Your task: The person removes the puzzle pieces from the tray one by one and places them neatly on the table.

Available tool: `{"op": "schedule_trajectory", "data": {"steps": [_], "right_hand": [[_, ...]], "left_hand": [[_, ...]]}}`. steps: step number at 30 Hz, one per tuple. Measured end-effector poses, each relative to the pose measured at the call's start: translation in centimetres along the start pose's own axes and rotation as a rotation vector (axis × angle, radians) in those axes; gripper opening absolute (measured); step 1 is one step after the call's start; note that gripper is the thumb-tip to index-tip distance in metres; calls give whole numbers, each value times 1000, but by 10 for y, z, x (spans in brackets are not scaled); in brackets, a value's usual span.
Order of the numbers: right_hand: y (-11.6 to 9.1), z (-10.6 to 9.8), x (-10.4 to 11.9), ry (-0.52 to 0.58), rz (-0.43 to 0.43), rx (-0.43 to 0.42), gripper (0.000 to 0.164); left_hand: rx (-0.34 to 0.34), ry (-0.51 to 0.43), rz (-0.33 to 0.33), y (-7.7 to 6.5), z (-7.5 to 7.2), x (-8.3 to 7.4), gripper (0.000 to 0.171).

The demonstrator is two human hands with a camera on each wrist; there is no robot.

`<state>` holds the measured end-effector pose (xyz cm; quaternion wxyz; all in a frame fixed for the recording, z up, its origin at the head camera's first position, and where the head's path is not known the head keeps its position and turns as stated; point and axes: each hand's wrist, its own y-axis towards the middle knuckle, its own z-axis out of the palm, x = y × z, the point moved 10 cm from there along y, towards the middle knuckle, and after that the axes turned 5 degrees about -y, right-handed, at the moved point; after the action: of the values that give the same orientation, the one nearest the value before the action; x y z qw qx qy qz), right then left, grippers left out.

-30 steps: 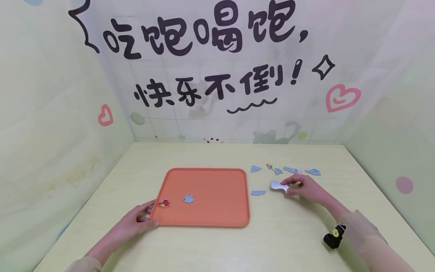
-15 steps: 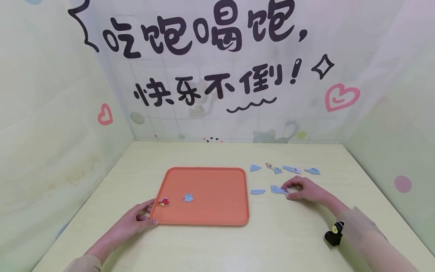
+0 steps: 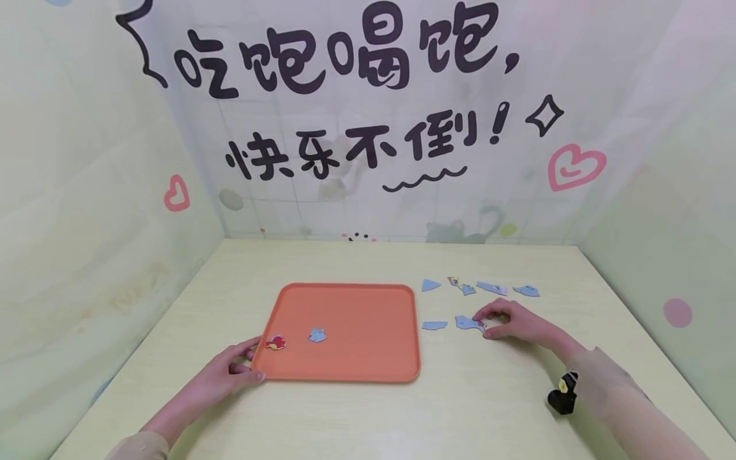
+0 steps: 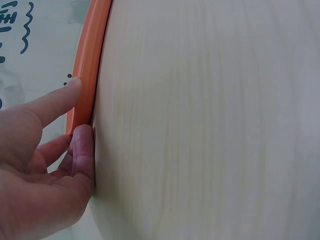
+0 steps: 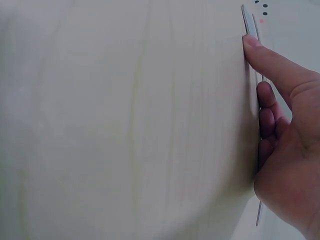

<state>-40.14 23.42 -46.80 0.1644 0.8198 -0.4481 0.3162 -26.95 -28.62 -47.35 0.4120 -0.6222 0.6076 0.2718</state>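
An orange tray (image 3: 356, 313) lies on the table, its near left corner held by my left hand (image 3: 221, 372). In the left wrist view the thumb (image 4: 70, 92) presses the tray's rim, the other fingers beside the corner. On the tray are a red-and-yellow puzzle piece (image 3: 276, 342) by the left rim and a small light-blue piece (image 3: 317, 335). Right of the tray, my right hand (image 3: 513, 321) pinches the right end of a blue puzzle piece (image 3: 466, 322), which looks flat at table level; the fingers cover that end. In the right wrist view the piece (image 5: 248, 22) appears edge-on beyond the thumb.
A blue piece (image 3: 434, 325) lies between the tray and the right hand. Behind are a triangular piece (image 3: 430, 285), a yellow-and-blue piece (image 3: 463, 287), a long piece (image 3: 491, 287) and another blue one (image 3: 526, 291). Printed cloth walls (image 3: 368, 211) border the table.
The puzzle piece in my right hand was tilted and shiny a second ago; it has come down flat, the hand lowering slightly. My left hand stays at the tray corner.
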Motion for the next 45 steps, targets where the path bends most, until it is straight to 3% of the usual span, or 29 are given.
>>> {"op": "schedule_trajectory", "data": {"steps": [6, 16, 33, 39, 45], "right_hand": [[-1, -1, 4, 2, 5, -2, 33], [-2, 1, 0, 5, -1, 43, 49], [-3, 1, 1, 4, -5, 42, 48], [6, -3, 16, -107, 1, 50, 49], [37, -7, 51, -154, -43, 29, 48]], "left_hand": [[3, 6, -6, 0, -1, 1, 83], [1, 18, -16, 0, -1, -1, 84], [8, 15, -8, 0, -1, -3, 83], [7, -6, -9, 0, 0, -1, 84], [-3, -5, -15, -1, 0, 1, 84]]}}
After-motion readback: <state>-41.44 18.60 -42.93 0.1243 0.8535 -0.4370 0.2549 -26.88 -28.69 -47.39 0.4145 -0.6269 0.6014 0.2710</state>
